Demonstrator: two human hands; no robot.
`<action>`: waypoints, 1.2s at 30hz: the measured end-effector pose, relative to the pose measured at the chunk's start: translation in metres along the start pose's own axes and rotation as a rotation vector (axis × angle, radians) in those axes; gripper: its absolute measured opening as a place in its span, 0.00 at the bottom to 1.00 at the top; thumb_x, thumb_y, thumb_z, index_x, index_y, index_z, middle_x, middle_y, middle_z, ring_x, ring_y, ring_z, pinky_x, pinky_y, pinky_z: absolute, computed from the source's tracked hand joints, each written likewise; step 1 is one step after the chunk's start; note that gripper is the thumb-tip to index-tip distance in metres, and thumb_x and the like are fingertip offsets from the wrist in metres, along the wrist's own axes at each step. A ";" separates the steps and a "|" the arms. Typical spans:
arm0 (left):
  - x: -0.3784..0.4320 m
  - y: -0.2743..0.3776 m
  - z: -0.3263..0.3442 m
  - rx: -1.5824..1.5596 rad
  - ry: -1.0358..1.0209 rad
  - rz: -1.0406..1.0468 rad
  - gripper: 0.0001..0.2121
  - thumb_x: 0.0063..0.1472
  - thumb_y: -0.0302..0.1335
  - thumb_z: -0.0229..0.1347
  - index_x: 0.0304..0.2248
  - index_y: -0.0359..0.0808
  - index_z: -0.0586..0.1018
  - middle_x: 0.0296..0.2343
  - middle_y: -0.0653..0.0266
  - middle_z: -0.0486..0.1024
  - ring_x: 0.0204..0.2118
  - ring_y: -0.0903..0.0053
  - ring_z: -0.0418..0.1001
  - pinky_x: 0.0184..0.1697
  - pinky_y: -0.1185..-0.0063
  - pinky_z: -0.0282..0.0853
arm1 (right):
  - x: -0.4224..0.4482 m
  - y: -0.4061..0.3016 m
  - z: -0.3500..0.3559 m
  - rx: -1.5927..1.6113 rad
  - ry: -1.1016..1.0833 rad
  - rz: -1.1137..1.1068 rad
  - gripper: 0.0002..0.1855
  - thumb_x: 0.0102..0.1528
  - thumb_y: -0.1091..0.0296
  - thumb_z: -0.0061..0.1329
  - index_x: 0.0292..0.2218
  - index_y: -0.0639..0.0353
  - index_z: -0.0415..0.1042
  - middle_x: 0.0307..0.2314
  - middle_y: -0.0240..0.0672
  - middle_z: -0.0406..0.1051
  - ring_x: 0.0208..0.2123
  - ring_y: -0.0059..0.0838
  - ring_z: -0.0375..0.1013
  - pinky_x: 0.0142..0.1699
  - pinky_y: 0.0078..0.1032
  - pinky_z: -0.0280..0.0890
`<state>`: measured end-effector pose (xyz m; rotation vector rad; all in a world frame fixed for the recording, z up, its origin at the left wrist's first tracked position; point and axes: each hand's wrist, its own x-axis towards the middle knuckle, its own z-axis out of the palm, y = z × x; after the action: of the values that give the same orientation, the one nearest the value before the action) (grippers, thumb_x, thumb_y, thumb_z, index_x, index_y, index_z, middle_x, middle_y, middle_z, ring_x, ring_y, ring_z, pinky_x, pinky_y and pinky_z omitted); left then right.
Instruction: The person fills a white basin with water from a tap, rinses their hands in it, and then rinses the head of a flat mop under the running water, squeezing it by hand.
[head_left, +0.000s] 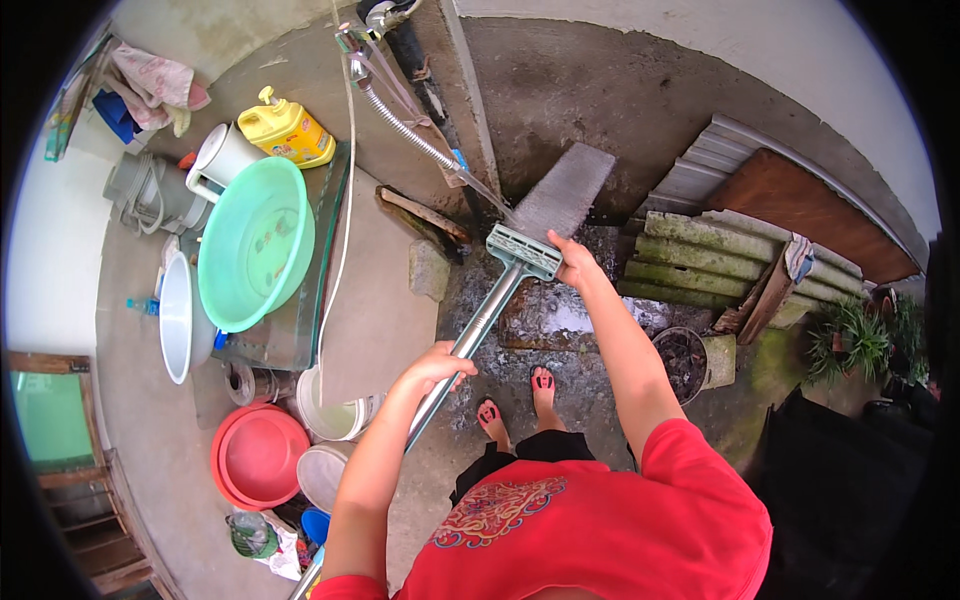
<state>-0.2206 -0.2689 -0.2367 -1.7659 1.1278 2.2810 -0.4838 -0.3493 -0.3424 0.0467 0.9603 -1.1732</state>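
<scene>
A flat mop with a grey pad (566, 187) is held up in front of me, its pad pointing away. My left hand (441, 367) is wrapped around the metal mop handle (487, 311). At the base of the pad, my right hand (576, 261) grips the end of the grey-green plastic slotted frame (524, 253), thumb on top; its other fingers are mostly hidden. From a flexible metal hose (409, 127) on a wall tap (352, 45), a stream of water (487, 193) reaches the pad close to the frame.
To the left, a green basin (259, 244) stands on a slab beside a yellow pump jug (289, 131). Red basins (262, 457) and white buckets (330, 405) are below it. Mossy corrugated sheets (697, 259) lean at right, near a round container (681, 364). The floor (547, 319) looks wet.
</scene>
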 end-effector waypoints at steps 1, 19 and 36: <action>-0.001 0.000 -0.001 0.001 -0.001 -0.002 0.09 0.38 0.19 0.51 0.18 0.36 0.62 0.10 0.69 0.61 0.10 0.86 0.59 0.10 0.87 0.55 | 0.000 0.000 0.003 0.002 0.002 0.000 0.11 0.46 0.66 0.40 0.31 0.63 0.58 0.26 0.39 0.64 0.28 0.33 0.66 0.34 0.31 0.63; -0.043 -0.060 -0.013 -0.073 0.153 -0.007 0.07 0.37 0.19 0.51 0.20 0.33 0.65 0.11 0.67 0.62 0.10 0.83 0.60 0.11 0.86 0.56 | 0.006 0.051 0.030 -0.605 0.090 -0.141 0.27 0.32 0.73 0.53 0.35 0.63 0.55 0.23 0.34 0.64 0.21 0.24 0.63 0.18 0.18 0.55; -0.055 -0.054 0.008 -0.107 0.173 0.030 0.08 0.37 0.19 0.51 0.20 0.34 0.64 0.10 0.69 0.62 0.10 0.86 0.60 0.11 0.87 0.55 | 0.004 0.038 0.031 -0.355 -0.071 -0.102 0.11 0.46 0.64 0.41 0.29 0.62 0.59 0.19 0.29 0.61 0.20 0.21 0.60 0.26 0.19 0.58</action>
<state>-0.1842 -0.2039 -0.2166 -2.0341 1.0826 2.2831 -0.4347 -0.3508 -0.3424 -0.3294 1.1051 -1.0747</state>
